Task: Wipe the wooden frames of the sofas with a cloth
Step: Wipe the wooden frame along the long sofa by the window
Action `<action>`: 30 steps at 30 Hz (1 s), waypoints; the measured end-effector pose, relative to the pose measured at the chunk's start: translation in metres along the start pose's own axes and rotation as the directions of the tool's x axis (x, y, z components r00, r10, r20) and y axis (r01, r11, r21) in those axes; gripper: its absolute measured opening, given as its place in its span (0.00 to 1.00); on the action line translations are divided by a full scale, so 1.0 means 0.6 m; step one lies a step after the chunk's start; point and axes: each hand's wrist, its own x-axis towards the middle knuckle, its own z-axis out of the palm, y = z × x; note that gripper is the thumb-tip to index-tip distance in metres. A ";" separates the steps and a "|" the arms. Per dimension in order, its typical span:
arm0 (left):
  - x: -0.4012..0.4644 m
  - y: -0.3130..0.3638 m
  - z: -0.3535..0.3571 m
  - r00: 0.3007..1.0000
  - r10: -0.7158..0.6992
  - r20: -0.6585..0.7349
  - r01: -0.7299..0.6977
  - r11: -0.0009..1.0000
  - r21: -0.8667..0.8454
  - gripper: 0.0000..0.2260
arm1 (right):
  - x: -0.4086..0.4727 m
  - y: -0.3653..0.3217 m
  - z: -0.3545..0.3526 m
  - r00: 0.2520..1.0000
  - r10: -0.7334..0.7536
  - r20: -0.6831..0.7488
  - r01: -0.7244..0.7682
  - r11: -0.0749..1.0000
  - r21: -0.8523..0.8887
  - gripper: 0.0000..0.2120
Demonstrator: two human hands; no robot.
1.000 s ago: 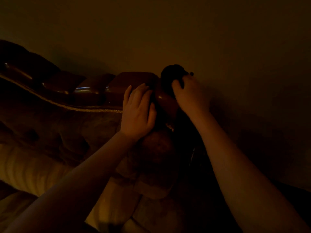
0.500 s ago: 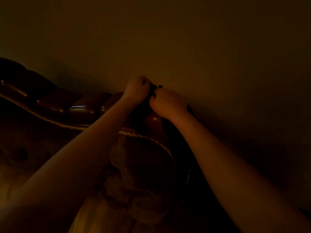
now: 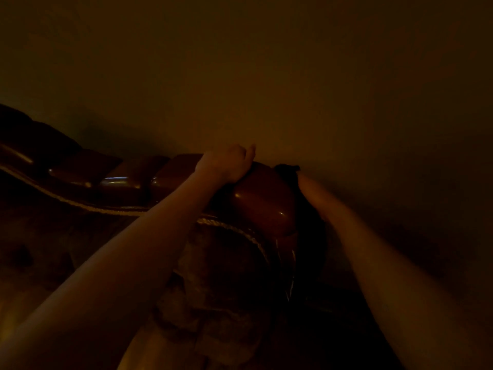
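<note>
The room is very dim. A glossy dark-red carved wooden frame (image 3: 262, 206) runs along the top of the sofa back and ends in a rounded corner. My left hand (image 3: 226, 162) rests on top of that corner, its fingers reaching over the back edge. My right hand (image 3: 313, 190) sits at the right side of the corner, against the wall side, and holds a dark cloth (image 3: 286, 170) that bunches up between the hand and the wood. The right hand's fingers are mostly hidden behind the frame and the cloth.
A plain wall (image 3: 293, 89) stands directly behind the sofa. Tufted upholstery (image 3: 218, 276) with a braided cord trim (image 3: 234, 228) lies below the frame. A lighter cushion (image 3: 21, 316) shows at the lower left. Deep shadow fills the lower right.
My hands were together on top of the corner; they have separated. The left hand has stayed on top, the right hand with the cloth has slid down the corner's right side.
</note>
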 end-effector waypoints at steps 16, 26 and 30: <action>0.014 -0.020 0.015 0.974 0.018 -0.226 -0.027 0.999 -0.040 0.10 | 0.070 -0.098 0.039 0.997 0.002 0.078 0.001 0.999 -0.047 0.16; -0.020 0.005 0.002 0.901 0.119 -0.417 -0.092 0.992 0.086 0.09 | -0.030 0.041 0.030 0.962 0.146 -0.231 -0.073 0.952 0.297 0.12; -0.028 -0.003 0.003 0.938 0.089 -0.336 -0.185 0.946 -0.265 0.12 | -0.064 0.042 0.057 0.936 0.205 -0.285 -0.045 0.876 0.481 0.14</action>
